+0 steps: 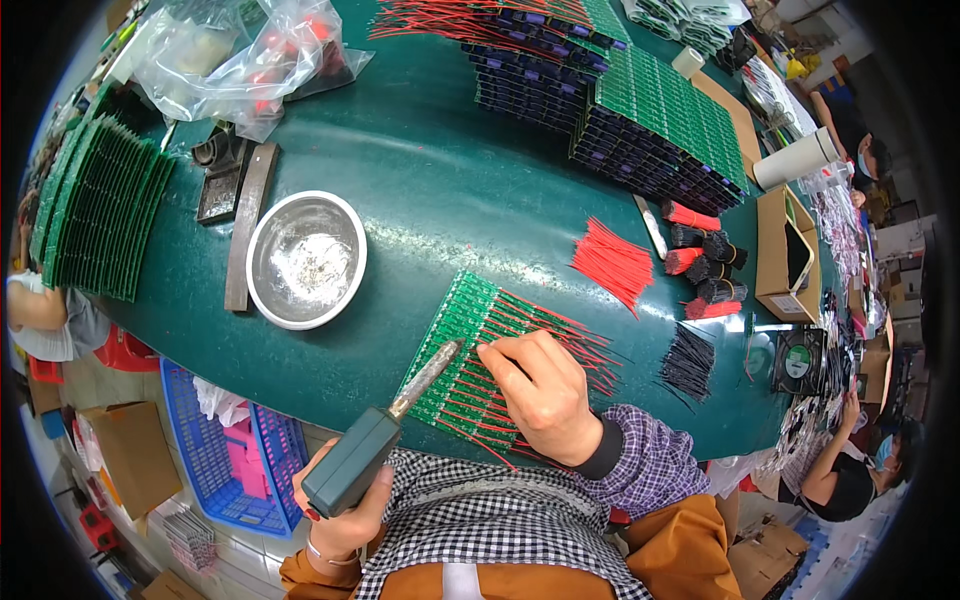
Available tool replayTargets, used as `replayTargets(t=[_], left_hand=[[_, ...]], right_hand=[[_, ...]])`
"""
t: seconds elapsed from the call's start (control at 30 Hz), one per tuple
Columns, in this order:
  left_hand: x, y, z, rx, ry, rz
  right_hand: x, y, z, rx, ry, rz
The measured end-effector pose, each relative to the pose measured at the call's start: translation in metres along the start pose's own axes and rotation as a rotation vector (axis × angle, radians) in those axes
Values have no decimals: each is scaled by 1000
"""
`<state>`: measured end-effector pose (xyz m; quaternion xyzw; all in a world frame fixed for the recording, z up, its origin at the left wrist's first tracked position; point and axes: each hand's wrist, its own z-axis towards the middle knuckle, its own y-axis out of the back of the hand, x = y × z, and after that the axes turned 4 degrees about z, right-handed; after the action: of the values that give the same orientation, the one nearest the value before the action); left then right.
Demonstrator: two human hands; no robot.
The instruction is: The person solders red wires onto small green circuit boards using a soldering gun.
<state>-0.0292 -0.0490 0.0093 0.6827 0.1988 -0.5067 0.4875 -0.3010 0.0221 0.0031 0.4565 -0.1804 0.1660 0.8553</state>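
Observation:
My left hand point(345, 510) is wrapped round the dark green handle of a soldering iron point(360, 458). Its metal shaft slants up to the right, and the tip is over a green circuit board panel point(445, 345) near the table's front edge. Close to that tip, my right hand point(545, 395) is closed in a pinch on what looks like a red wire; the fingers mostly hide it. Rows of red wires point(545, 318) stretch from the panel to the right, some passing beneath my right hand.
Left of the panel stand a metal bowl point(352, 228) and a flat bar point(250, 225). To the right lie loose red wires point(612, 265), black wires point(687, 362) and bundles point(708, 270). Stacked boards point(660, 110) rise behind; a blue basket point(185, 440) is below left. Other people sit at both sides.

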Motion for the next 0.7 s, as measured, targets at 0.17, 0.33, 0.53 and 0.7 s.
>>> replayTargets(t=[0.17,0.33,0.53,0.7], left_hand=[[0,-1,0,5,-3,-14],[-2,0,1,33,26,0],[-2,-2,3,33,-1,10],[-4,-3,5,26,-18,3]], right_hand=[[1,0,1,2,-2,5],[1,0,1,14,-12,-4],[1,0,1,16,-16,-11],[2,-1,1,14,-17,-18]])
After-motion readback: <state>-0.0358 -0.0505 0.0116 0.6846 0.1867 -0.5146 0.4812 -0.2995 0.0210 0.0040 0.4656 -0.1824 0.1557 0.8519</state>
